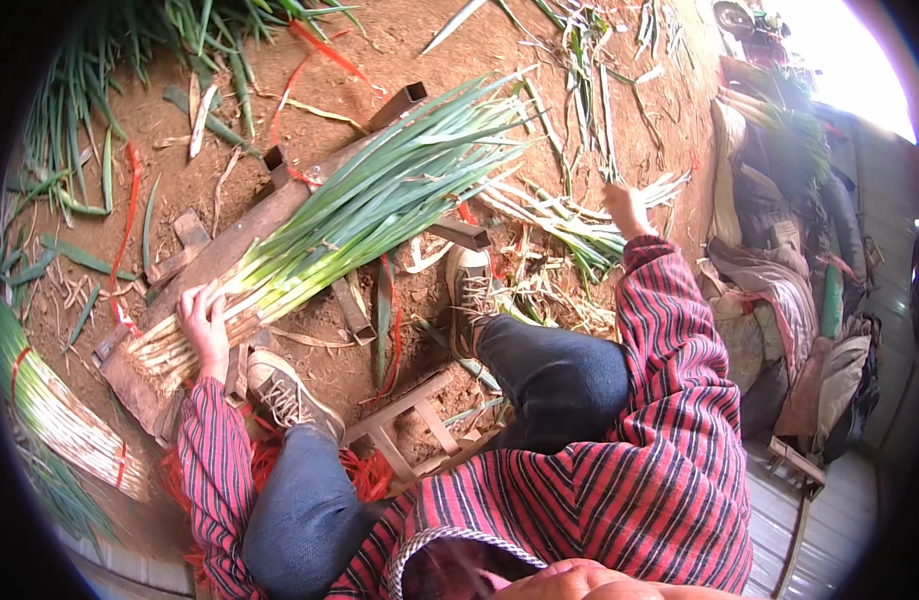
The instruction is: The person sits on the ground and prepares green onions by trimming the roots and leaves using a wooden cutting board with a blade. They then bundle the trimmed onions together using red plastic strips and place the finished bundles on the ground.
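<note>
A thick bunch of green onions [384,195] lies slantwise on a rusty metal stand [226,251]. Its leaves point to the upper right and its white root ends to the lower left. My left hand [206,322] is wrapped over the white stalks near the roots. Out to the right, my right hand [624,210] is closed low over loose green onions [549,214] on the soil. White stalk ends [665,189] stick out beside its fist. Its fingertips are hidden.
A tied onion bundle [69,416] lies at left, below heaped onions [181,30]. Red plastic ties [332,52] hang around the stand. Between my shoes [290,390] is a small metal frame [407,427]. Cloths and sacks [767,292] line the right wall.
</note>
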`<state>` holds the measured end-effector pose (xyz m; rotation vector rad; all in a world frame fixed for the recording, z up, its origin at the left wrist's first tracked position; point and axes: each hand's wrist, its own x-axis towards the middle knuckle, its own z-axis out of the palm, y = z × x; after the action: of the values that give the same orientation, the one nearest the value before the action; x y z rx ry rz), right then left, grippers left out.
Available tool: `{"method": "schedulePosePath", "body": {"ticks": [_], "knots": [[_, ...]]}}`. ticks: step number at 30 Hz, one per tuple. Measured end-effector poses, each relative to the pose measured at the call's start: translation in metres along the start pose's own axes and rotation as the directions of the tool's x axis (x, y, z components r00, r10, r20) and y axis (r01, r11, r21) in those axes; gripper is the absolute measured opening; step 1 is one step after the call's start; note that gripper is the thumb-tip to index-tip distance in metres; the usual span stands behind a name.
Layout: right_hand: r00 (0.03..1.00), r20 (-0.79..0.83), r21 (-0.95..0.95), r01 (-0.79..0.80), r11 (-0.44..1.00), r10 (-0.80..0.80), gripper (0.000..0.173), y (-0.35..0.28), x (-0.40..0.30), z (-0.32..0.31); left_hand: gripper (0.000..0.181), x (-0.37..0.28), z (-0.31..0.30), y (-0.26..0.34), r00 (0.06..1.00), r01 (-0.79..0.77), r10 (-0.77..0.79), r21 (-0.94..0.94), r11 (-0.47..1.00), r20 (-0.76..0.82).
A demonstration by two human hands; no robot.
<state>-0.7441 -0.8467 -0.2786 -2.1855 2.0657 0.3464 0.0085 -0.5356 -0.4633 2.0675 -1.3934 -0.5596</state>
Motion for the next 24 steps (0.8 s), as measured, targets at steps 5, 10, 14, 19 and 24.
{"method": "schedulePosePath", "body": {"ticks": [5,10,14,19,24], "knots": [[0.952,0.3,0.128,0.017,0.992,-0.056,0.023,-0.051,-0.053,0.094,0.029,-0.005,-0.028,-0.013,0.999,0.048,-0.049,0.038,0.998,0.021],[0.978,0.203,0.161,0.011,0.987,-0.044,0.047,-0.101,-0.06,0.132,0.03,-0.004,-0.025,-0.014,0.995,0.087,-0.087,0.003,0.996,0.052],[0.988,0.101,-0.075,0.125,0.989,-0.118,0.016,-0.107,-0.058,0.155,0.03,-0.002,-0.025,-0.009,0.996,0.076,-0.077,0.016,0.997,0.055],[0.998,0.024,-0.365,0.071,0.928,-0.066,0.023,-0.007,-0.095,0.127,0.031,-0.003,-0.005,-0.01,0.996,0.068,-0.068,0.006,0.998,0.059],[0.977,0.068,-0.507,-0.14,0.851,0.201,0.019,-0.011,-0.116,0.048,0.032,-0.007,-0.026,-0.013,0.997,0.082,-0.082,0.049,0.995,0.012]]}}
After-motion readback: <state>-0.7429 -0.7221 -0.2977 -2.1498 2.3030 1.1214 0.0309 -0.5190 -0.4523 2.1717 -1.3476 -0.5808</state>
